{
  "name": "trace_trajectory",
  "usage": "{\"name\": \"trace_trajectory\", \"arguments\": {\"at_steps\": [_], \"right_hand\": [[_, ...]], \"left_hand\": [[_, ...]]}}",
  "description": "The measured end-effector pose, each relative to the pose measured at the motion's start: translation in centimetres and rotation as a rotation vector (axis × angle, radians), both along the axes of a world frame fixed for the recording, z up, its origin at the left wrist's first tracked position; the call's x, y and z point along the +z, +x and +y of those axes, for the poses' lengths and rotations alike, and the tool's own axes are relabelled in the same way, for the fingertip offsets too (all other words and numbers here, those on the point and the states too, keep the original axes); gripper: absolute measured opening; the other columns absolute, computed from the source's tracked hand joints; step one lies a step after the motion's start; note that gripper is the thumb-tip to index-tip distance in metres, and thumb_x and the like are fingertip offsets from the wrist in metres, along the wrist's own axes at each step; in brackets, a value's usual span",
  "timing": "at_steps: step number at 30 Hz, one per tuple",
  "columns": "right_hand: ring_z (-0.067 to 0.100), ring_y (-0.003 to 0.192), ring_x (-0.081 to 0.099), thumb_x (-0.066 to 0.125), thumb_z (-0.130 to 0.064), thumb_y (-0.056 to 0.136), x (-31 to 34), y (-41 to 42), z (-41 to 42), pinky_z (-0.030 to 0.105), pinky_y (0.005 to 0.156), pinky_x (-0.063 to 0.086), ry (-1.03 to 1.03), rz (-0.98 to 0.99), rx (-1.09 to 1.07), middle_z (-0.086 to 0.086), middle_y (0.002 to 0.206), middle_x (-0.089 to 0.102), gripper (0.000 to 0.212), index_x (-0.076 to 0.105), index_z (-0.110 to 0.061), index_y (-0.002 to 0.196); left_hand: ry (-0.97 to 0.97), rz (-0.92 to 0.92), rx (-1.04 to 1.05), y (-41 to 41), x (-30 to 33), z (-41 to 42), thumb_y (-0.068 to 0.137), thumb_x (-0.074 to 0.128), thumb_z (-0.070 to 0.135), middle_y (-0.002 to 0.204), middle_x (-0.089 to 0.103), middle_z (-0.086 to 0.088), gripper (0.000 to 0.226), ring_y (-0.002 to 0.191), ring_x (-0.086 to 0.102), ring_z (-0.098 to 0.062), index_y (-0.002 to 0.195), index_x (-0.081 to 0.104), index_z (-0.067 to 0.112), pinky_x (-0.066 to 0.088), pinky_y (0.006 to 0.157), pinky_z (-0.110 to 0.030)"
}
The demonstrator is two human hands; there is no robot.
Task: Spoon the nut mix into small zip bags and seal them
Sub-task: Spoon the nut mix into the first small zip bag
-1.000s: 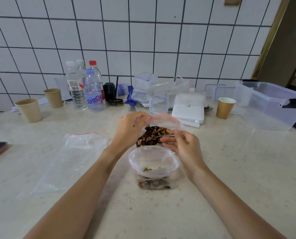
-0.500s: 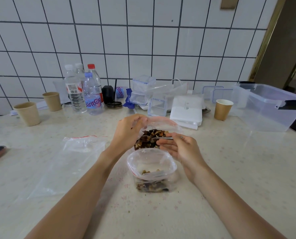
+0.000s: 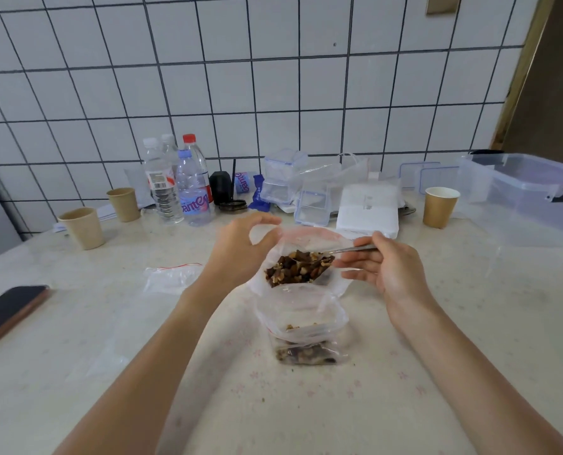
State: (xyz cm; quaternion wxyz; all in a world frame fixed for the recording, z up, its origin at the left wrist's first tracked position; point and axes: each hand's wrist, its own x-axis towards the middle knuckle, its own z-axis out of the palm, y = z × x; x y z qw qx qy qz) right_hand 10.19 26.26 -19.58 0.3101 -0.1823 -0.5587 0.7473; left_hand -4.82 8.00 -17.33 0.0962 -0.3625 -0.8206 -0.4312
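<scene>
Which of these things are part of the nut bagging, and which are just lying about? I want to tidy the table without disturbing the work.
In use:
- nut mix bag, held by the left hand
- spoon, in the right hand
- small zip bag, open, partly filled
- empty zip bags

Lying about:
- water bottles
- paper cups
- phone
- clear plastic boxes

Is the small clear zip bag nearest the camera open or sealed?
Open: the small clear zip bag's mouth gapes round, nut mix only at its bottom.
</scene>
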Motion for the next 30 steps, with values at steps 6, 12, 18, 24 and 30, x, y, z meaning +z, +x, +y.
{"name": "trace_trajectory", "arguments": {"at_steps": [6, 12, 18, 24, 30], "right_hand": [[0.039, 0.063, 0.074, 0.04, -0.026, 0.111, 1.6, 1.5, 0.2, 0.034, 0.05, 0.059, 0.078, 0.054, 0.015, 0.019, 0.064, 0.071, 0.043, 0.065, -0.003, 0.085], [0.033, 0.045, 0.064, 0.042, -0.025, 0.11, 2.2, 2.5, -0.3, 0.033, 0.044, 0.053, 0.233, 0.049, -0.005, 0.014, 0.051, 0.061, 0.043, 0.06, -0.006, 0.075], [0.027, 0.043, 0.059, 0.042, -0.032, 0.11, 2.0, 3.4, -1.9, 0.03, 0.05, 0.048, 0.685, 0.116, 0.007, 0.011, 0.05, 0.056, 0.044, 0.056, -0.011, 0.074], [0.01, 0.051, 0.055, 0.038, -0.032, 0.109, 1.7, 4.1, -3.4, 0.026, 0.053, 0.043, 1.163, 0.259, -0.014, -0.019, 0.055, 0.051, 0.03, 0.049, -0.036, 0.081], [0.02, 0.045, 0.056, 0.039, -0.035, 0.11, 1.5, 3.4, -2.9, 0.032, 0.047, 0.047, 0.762, 0.294, -0.047, 0.002, 0.054, 0.058, 0.041, 0.057, -0.02, 0.075]], "left_hand": [[-0.072, 0.028, -0.009, 3.0, 0.2, -3.2, 0.098, 0.063, 0.044, 0.095, 0.07, 0.022, 0.012, 0.085, 0.063, 0.007, 0.102, 0.071, 0.037, 0.043, 0.069, -0.014], [-0.168, -0.168, -0.107, 5.6, -1.2, -4.4, 0.086, 0.055, 0.071, 0.081, 0.071, 0.022, 0.038, 0.059, 0.059, -0.001, 0.088, 0.077, 0.04, 0.047, 0.06, -0.013], [-0.095, -0.281, -0.138, 6.4, -2.0, -4.5, 0.089, 0.072, 0.051, 0.088, 0.073, 0.007, 0.015, 0.057, 0.062, -0.024, 0.086, 0.079, 0.038, 0.049, 0.055, -0.023], [0.023, -0.495, -0.152, 6.8, -1.9, -5.0, 0.087, 0.075, 0.046, 0.083, 0.073, 0.008, 0.016, 0.047, 0.054, -0.012, 0.088, 0.082, 0.031, 0.049, 0.053, -0.021], [-0.029, -0.387, -0.095, 6.6, -2.0, -5.3, 0.089, 0.073, 0.046, 0.09, 0.075, 0.01, 0.014, 0.046, 0.058, -0.008, 0.083, 0.08, 0.037, 0.047, 0.046, -0.023]]}}
